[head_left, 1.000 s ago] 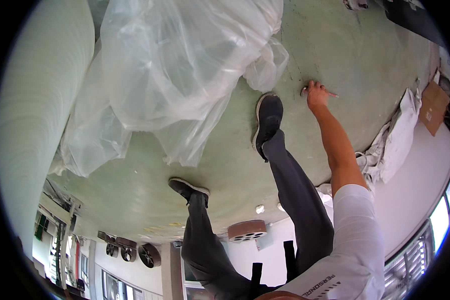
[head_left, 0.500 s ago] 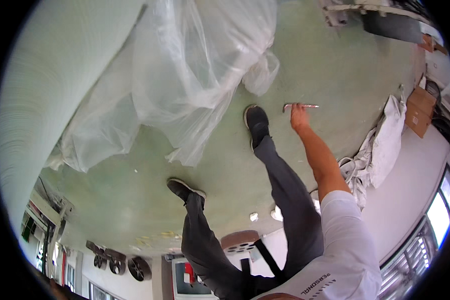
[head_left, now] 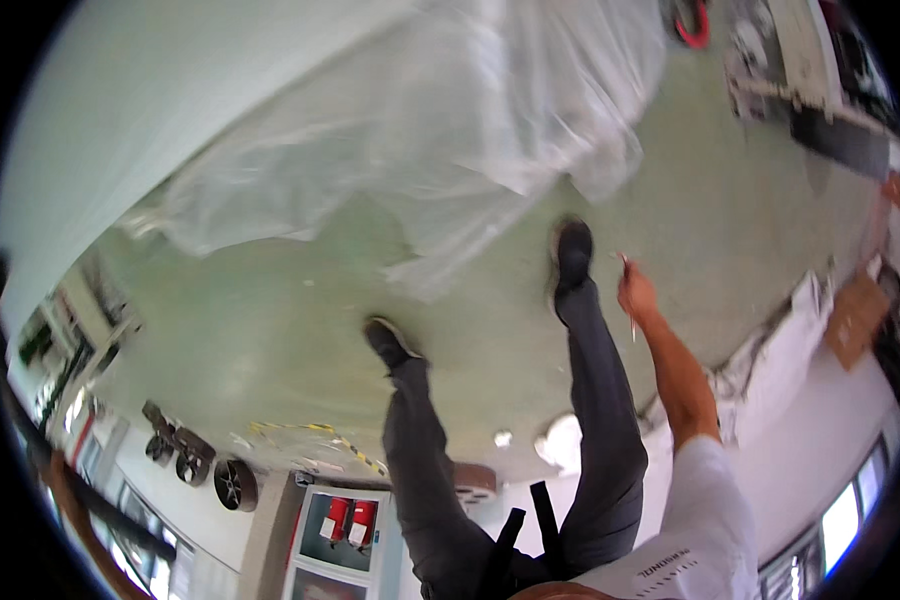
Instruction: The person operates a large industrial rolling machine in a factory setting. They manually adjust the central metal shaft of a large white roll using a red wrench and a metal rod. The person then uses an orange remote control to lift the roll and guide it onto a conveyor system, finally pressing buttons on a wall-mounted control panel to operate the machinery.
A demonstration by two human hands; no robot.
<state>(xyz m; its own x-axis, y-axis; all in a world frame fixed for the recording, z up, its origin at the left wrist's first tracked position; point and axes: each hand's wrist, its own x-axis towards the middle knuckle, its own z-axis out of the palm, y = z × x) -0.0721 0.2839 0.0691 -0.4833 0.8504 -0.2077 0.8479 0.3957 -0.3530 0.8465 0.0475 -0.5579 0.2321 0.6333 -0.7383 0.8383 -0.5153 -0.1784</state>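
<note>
My right hand (head_left: 638, 293) is closed around a thin, pale-reddish rod (head_left: 633, 329) that sticks out past both sides of the fist. One end of the rod looked bent in the earlier picture. The hand is held out over the green floor, just right of my right shoe (head_left: 573, 255). At the far left rim, my left hand (head_left: 57, 472) appears wrapped around a long dark pole (head_left: 115, 515); blur and the rim hide its fingers in part. A big sheet of clear plastic (head_left: 450, 140) hangs from a large pale green roll (head_left: 160, 110) and spreads to the floor before my feet.
White cloth (head_left: 780, 345) and a cardboard box (head_left: 858, 318) lie along the right wall. Red fire extinguishers (head_left: 362, 522) stand in a cabinet at the bottom. Dark wheels (head_left: 234, 485) lean on the lower left wall. A machine frame (head_left: 785, 90) stands upper right.
The view has turned and shifted. My right hand has drawn nearer, and the rod has swung from crosswise to nearly lengthwise. The dark pole and my left hand have come into view at the left.
</note>
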